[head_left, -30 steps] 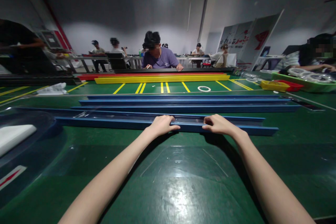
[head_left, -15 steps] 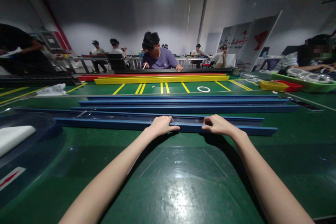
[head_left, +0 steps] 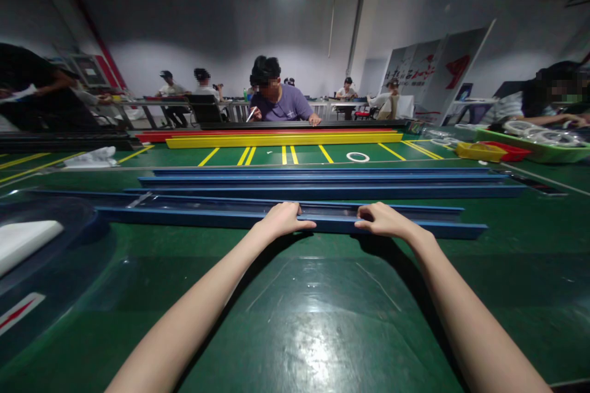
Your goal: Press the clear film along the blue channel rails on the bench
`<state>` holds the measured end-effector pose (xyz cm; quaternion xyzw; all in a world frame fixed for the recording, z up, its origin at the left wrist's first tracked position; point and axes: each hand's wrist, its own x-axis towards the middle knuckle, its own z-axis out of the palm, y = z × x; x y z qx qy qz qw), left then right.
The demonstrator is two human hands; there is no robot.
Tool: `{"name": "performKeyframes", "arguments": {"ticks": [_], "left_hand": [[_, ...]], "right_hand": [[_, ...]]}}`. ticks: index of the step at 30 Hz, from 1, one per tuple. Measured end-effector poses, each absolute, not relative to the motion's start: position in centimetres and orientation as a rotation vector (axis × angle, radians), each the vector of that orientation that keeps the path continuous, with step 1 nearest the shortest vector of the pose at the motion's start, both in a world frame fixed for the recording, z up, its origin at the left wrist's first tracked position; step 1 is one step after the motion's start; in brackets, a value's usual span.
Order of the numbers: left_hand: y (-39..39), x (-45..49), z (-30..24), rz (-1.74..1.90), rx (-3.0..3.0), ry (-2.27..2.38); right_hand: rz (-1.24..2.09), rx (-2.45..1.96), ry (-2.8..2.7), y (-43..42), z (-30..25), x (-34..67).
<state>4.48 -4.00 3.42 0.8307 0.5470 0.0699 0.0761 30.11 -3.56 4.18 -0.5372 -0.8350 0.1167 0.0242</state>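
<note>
A long blue channel strip [head_left: 184, 217] with raised side walls lies across the green table in front of me. My left hand [head_left: 283, 220] grips its near wall left of centre, thumb on the outside and fingers curled over into the channel. To the right, my right hand [head_left: 382, 220] grips the same wall in the same way. The strip's left end runs behind a clear plastic sheet or bag [head_left: 87, 245]. Just beyond lie further blue channel strips [head_left: 322, 189], parallel to the held one. My fingertips inside the channel are partly hidden.
Yellow strips [head_left: 286, 141] and red ones lie farther back. A white ring [head_left: 357, 157], a crumpled plastic bag [head_left: 92, 157] and a phone-like dark object [head_left: 537, 184] rest on the table. Green, yellow and red trays [head_left: 544, 153] stand at right. A person [head_left: 286, 98] works opposite.
My hands and the blue channel strip stay practically in place. Across the table, the person's hand with a white stick-like object has shifted slightly.
</note>
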Motion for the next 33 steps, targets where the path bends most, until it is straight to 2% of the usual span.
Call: {"name": "performKeyframes", "arguments": {"ticks": [15,25,33], "left_hand": [[-4.4,4.5,3.6,0.072,2.414,1.886],[-4.0,3.2,3.4,0.031,2.563,1.686],[-3.8,2.5,2.8,0.107,2.646,1.592]], "right_hand": [[0.351,-1.677,-2.582,-3.7,4.4,30.0],[0.463,-1.593,-2.599,-3.5,3.9,30.3],[0.323,-1.587,-2.593,-4.2,4.2,28.5]]}}
